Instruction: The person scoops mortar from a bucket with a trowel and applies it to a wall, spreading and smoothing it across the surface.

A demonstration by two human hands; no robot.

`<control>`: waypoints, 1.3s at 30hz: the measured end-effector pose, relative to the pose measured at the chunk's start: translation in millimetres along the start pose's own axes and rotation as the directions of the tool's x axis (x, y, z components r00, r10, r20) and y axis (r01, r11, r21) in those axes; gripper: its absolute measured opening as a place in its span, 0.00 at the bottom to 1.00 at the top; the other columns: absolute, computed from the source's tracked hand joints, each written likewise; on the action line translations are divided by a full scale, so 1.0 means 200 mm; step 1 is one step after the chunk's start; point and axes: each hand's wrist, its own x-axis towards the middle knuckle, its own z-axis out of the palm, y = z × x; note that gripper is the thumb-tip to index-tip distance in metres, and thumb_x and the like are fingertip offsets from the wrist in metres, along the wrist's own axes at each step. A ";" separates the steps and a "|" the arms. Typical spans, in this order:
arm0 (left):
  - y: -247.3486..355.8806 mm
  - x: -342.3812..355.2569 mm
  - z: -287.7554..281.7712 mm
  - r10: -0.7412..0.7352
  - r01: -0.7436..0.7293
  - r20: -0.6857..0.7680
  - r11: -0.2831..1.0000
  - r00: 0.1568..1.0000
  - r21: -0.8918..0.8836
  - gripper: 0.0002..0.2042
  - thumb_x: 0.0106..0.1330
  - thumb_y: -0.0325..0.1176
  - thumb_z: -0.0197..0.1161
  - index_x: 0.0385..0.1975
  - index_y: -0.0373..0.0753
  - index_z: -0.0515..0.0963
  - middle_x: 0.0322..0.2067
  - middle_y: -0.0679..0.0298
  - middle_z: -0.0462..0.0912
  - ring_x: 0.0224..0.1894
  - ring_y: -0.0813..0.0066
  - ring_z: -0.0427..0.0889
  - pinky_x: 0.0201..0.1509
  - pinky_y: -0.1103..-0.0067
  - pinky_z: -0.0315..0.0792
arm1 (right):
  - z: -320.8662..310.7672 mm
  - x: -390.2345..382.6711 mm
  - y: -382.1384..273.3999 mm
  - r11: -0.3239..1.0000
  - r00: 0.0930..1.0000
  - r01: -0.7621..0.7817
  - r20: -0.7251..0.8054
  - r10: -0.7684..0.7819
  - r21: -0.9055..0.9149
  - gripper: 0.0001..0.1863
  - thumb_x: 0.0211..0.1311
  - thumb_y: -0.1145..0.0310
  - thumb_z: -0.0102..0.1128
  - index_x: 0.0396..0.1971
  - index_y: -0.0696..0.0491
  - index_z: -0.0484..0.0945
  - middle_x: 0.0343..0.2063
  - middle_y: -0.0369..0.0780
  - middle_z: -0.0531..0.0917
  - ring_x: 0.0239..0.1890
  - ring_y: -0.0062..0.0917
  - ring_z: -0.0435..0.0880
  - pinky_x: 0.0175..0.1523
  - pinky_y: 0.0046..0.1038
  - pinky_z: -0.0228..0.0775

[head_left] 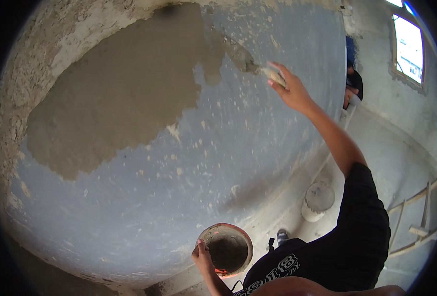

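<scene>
My right hand (292,91) is raised against the blue-grey wall (258,143), closed on the pale handle of a trowel (273,76). Its dark end meets the wall at the lower tip of a wet streak of mortar. Left of it spreads a broad patch of grey-brown mortar (120,93) with a ragged lower edge. Low in front of me, my left hand (201,255) grips the rim of a round bucket (249,241). Dark wet mortar (226,252) lies inside the bucket, and a bit of orange-red shows at its near side.
A whitish bucket (313,213) with a grey top stands on the floor (376,143) right of the wall's foot. A wooden ladder-like frame (423,217) lies at the far right. Another person (354,89) is partly visible past the wall's right edge, below a window (408,49).
</scene>
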 end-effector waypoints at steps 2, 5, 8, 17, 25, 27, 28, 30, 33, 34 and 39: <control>0.01 0.09 0.12 0.015 -0.015 0.009 0.999 1.000 -0.042 0.27 0.71 0.50 0.56 0.10 0.42 0.66 0.09 0.75 0.59 0.12 0.87 0.53 0.17 0.82 0.45 | 0.03 0.22 0.18 0.982 0.983 0.168 -0.057 -0.173 -0.081 0.25 0.70 0.59 0.56 0.64 0.46 0.67 0.32 0.42 0.81 0.31 0.33 0.79 0.41 0.33 0.71; 0.05 0.12 0.28 0.016 -0.017 -0.009 0.994 1.000 -0.104 0.26 0.71 0.49 0.57 0.11 0.43 0.66 0.09 0.76 0.59 0.12 0.88 0.54 0.17 0.83 0.44 | 0.02 0.48 0.27 0.953 0.970 0.238 -0.013 -0.244 -0.186 0.26 0.71 0.61 0.54 0.68 0.40 0.65 0.40 0.44 0.82 0.40 0.37 0.80 0.49 0.34 0.71; 0.11 0.18 0.44 0.003 -0.004 -0.007 0.987 1.000 -0.160 0.25 0.71 0.49 0.57 0.12 0.44 0.67 0.09 0.76 0.59 0.11 0.90 0.54 0.16 0.84 0.44 | 0.02 0.69 0.33 0.955 0.985 0.171 0.065 -0.160 -0.241 0.25 0.71 0.62 0.52 0.67 0.39 0.66 0.44 0.46 0.82 0.45 0.40 0.81 0.53 0.35 0.71; 0.14 0.36 0.60 -0.040 0.036 -0.023 0.989 0.999 -0.145 0.24 0.70 0.50 0.58 0.13 0.44 0.68 0.09 0.76 0.59 0.11 0.89 0.55 0.15 0.84 0.44 | 0.14 0.91 0.37 0.915 0.956 0.280 -0.004 -0.294 -0.289 0.24 0.71 0.64 0.52 0.66 0.40 0.67 0.39 0.45 0.81 0.40 0.39 0.79 0.48 0.34 0.72; 0.10 0.49 0.51 -0.070 0.068 -0.017 0.993 0.997 -0.093 0.27 0.69 0.55 0.57 0.14 0.41 0.68 0.08 0.75 0.59 0.08 0.88 0.53 0.11 0.85 0.44 | 0.28 0.85 0.43 0.887 0.914 0.356 -0.089 -0.396 -0.294 0.25 0.69 0.65 0.54 0.66 0.38 0.67 0.25 0.41 0.76 0.27 0.34 0.75 0.35 0.34 0.71; 0.12 0.47 0.49 -0.028 0.028 -0.027 0.999 0.999 0.020 0.24 0.70 0.56 0.55 0.19 0.41 0.70 0.12 0.71 0.61 0.14 0.83 0.56 0.18 0.79 0.49 | 0.25 0.76 0.48 0.887 0.944 0.303 -0.021 -0.330 -0.349 0.26 0.69 0.65 0.54 0.66 0.39 0.67 0.24 0.43 0.77 0.27 0.35 0.76 0.35 0.34 0.71; 0.13 0.47 0.48 0.016 -0.012 -0.035 0.991 0.999 0.132 0.23 0.70 0.56 0.54 0.25 0.41 0.72 0.17 0.68 0.63 0.20 0.78 0.58 0.24 0.73 0.54 | 0.22 0.72 0.51 0.885 0.944 0.300 -0.023 -0.329 -0.355 0.26 0.69 0.65 0.54 0.66 0.39 0.67 0.24 0.43 0.77 0.27 0.35 0.76 0.35 0.34 0.71; 0.17 0.44 0.48 0.047 -0.043 -0.029 0.991 0.998 0.127 0.22 0.70 0.55 0.54 0.24 0.41 0.71 0.17 0.69 0.62 0.19 0.78 0.56 0.23 0.74 0.53 | 0.17 0.63 0.55 0.909 0.966 0.258 0.088 -0.243 -0.327 0.26 0.68 0.66 0.55 0.66 0.40 0.67 0.25 0.44 0.78 0.26 0.35 0.76 0.35 0.34 0.72; 0.10 0.52 0.44 -0.020 0.021 -0.039 0.999 0.999 0.039 0.24 0.69 0.55 0.55 0.19 0.41 0.69 0.12 0.73 0.60 0.13 0.83 0.55 0.17 0.80 0.48 | 0.08 0.62 0.57 0.883 0.945 0.320 0.046 -0.324 -0.344 0.27 0.68 0.65 0.56 0.67 0.42 0.66 0.27 0.45 0.80 0.28 0.39 0.79 0.36 0.36 0.72; 0.06 0.55 0.42 -0.119 0.117 -0.042 0.992 0.992 -0.047 0.27 0.69 0.56 0.57 0.14 0.41 0.68 0.08 0.75 0.59 0.08 0.87 0.55 0.11 0.85 0.44 | 0.07 0.67 0.56 0.883 0.944 0.321 0.044 -0.327 -0.342 0.27 0.68 0.65 0.56 0.67 0.42 0.66 0.27 0.45 0.80 0.28 0.39 0.79 0.36 0.36 0.72; 0.13 0.46 0.42 -0.063 0.062 -0.013 0.997 0.998 -0.042 0.25 0.69 0.56 0.55 0.19 0.41 0.69 0.12 0.73 0.61 0.13 0.83 0.55 0.17 0.80 0.48 | -0.05 1.06 0.39 0.837 0.914 0.339 -0.061 -0.401 -0.430 0.19 0.69 0.58 0.54 0.53 0.53 0.73 0.29 0.49 0.82 0.33 0.49 0.82 0.36 0.43 0.72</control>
